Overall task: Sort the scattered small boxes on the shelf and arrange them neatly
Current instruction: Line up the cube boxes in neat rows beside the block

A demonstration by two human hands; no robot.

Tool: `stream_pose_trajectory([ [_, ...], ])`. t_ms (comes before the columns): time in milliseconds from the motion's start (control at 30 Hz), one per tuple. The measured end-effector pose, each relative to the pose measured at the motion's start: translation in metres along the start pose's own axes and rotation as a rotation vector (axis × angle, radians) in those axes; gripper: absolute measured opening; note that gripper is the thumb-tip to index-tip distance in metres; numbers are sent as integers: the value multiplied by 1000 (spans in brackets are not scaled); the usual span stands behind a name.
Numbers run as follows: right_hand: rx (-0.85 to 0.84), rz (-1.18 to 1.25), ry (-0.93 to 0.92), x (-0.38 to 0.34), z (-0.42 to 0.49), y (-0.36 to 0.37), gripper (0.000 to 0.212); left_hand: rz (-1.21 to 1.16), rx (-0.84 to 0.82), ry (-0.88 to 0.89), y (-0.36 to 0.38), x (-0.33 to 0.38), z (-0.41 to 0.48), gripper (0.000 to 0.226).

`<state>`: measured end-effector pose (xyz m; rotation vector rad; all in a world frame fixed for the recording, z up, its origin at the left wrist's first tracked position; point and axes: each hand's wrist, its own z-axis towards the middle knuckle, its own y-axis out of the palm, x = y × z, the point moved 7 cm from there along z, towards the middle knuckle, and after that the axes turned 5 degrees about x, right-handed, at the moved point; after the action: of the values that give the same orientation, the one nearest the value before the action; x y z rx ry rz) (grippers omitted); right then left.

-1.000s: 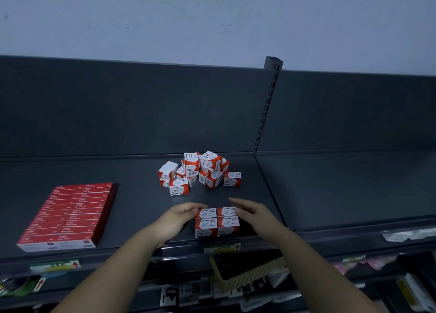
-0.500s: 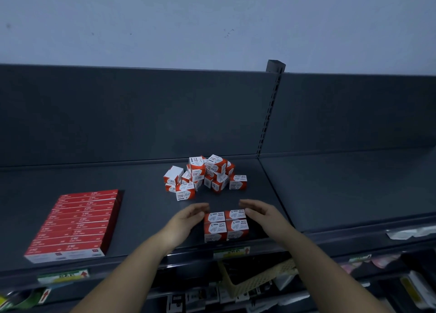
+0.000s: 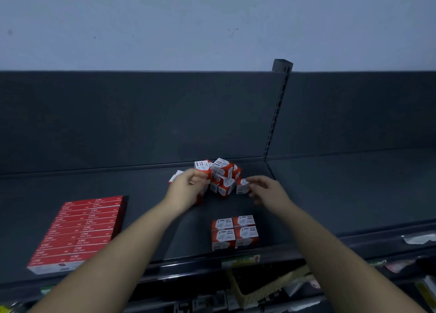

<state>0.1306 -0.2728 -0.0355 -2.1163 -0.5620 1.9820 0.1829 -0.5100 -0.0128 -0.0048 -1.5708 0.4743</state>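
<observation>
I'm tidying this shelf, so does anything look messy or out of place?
The pile of small boxes toward the back of the shelf is jumbled, with boxes tilted and heaped together, unlike the squared block of four near the front edge.

Four small red-and-white boxes [image 3: 234, 232] sit in a tight two-by-two block near the front edge of the dark shelf [image 3: 330, 194], sides touching and printed labels facing up. Farther back, more of the same boxes lie in a jumbled pile [image 3: 224, 175], tilted at mixed angles, some resting on others. The right hand [image 3: 269, 191] pinches one loose box [image 3: 242, 187] at the pile's right edge.
</observation>
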Motion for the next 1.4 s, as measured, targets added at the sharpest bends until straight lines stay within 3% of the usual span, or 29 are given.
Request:
stream_pose_trajectory([
  [133, 2, -131, -63, -25, 28, 11, 25, 152, 164, 17, -22, 7, 40, 32],
  [267, -17, -200, -76, -32, 48, 35, 46, 345, 67, -35, -5, 5, 59, 81],
  [333, -43, -257, -77, -29, 53, 47, 55, 494, 18, -61, 4, 1, 62, 93],
  [400, -57, -343, -89, -30, 56, 53, 52, 637, -14, -62, 10, -4, 64, 91],
  [500, -35, -389, -132, -33, 62, 56, 45, 683, 34, -57, 11, -3, 61, 70],
  [600, -73, -255, -140, -35, 61, 51, 33, 582, 125, 19, 10, 6, 53, 54],
  [700, -73, -1, -115, -36, 56, 35, 20, 259, 163, 157, 13, 24, 37, 52],
  [867, -152, 351, -56, -42, 45, 20, 38, -66, 224, 98, 23, 34, 23, 55],
  [1100, -288, 605, -15, -35, 30, 22, 57, -240, 134, 22, 43, 38, 12, 61],
  [1400, -265, 601, -44, -41, 21, 24, 58, -315, 98, -26, 32, 30, 6, 65],
])
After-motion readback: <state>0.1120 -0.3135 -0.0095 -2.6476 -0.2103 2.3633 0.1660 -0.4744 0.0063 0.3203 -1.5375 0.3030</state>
